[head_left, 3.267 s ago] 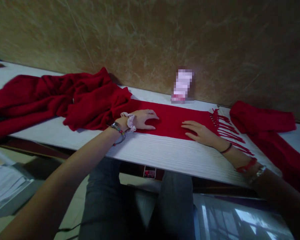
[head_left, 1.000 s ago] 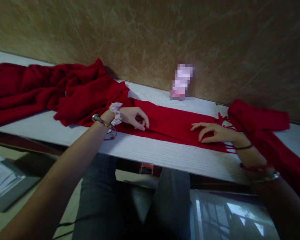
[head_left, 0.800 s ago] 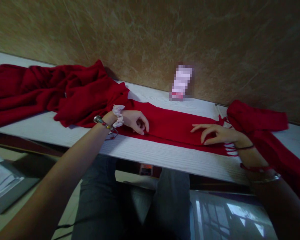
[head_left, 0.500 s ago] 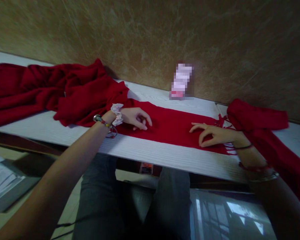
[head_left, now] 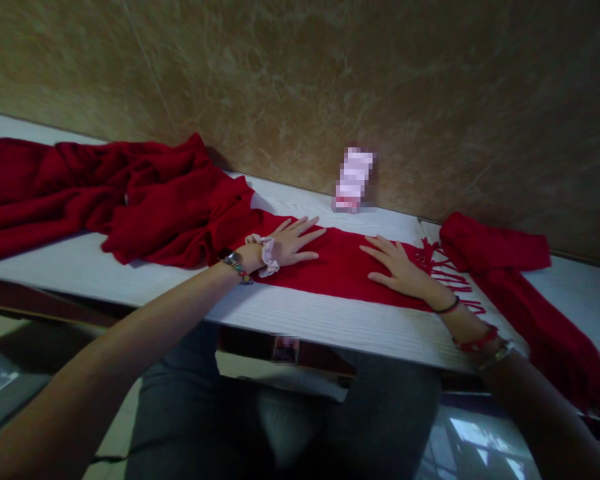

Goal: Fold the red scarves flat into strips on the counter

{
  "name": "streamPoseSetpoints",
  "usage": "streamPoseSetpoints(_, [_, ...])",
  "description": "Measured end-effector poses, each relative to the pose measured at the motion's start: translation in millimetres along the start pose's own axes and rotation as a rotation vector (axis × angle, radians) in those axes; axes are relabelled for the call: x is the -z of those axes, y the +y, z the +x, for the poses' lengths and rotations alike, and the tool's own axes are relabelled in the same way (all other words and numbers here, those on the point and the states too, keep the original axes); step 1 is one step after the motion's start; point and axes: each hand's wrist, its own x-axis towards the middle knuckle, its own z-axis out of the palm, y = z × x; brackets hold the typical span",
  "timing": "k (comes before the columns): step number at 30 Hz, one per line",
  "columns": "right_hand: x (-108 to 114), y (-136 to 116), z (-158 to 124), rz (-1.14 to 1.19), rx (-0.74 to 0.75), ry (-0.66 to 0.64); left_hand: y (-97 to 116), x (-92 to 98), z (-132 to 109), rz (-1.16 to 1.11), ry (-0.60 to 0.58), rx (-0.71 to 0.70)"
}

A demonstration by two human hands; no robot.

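A red fringed scarf [head_left: 343, 267] lies flat and lengthwise on a narrow white wood-grain table [head_left: 300, 312]. On its left part my left hand [head_left: 293, 245] rests palm down, fingers spread, with a ring on one finger and a pale scrunchie at the wrist. Close to the fringed end, my right hand [head_left: 400, 267] also lies flat on the cloth with its fingers apart. Red tassels [head_left: 453, 277] stretch out on the tabletop right of that hand. Leftward, the flat strip meets a crumpled heap of red cloth [head_left: 165, 207]; where one ends and the other begins is unclear.
Another red fringed cloth [head_left: 510, 293] lies folded at the right, one end hanging toward the table's front edge. A blurred-out pinkish upright object [head_left: 354, 180] leans at the brown marbled wall [head_left: 300, 87]. My legs [head_left: 180, 400] are beneath the table edge.
My hands were raised with curled fingers over the scarf; now both are spread flat on it. The left has moved slightly right, and the view has shifted a little.
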Motion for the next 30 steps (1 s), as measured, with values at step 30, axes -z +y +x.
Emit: streamPoseSetpoints(30, [4,-20,0,0.078,0.429,0.134,19,13.6,-12,-0.222,0.079,-0.426])
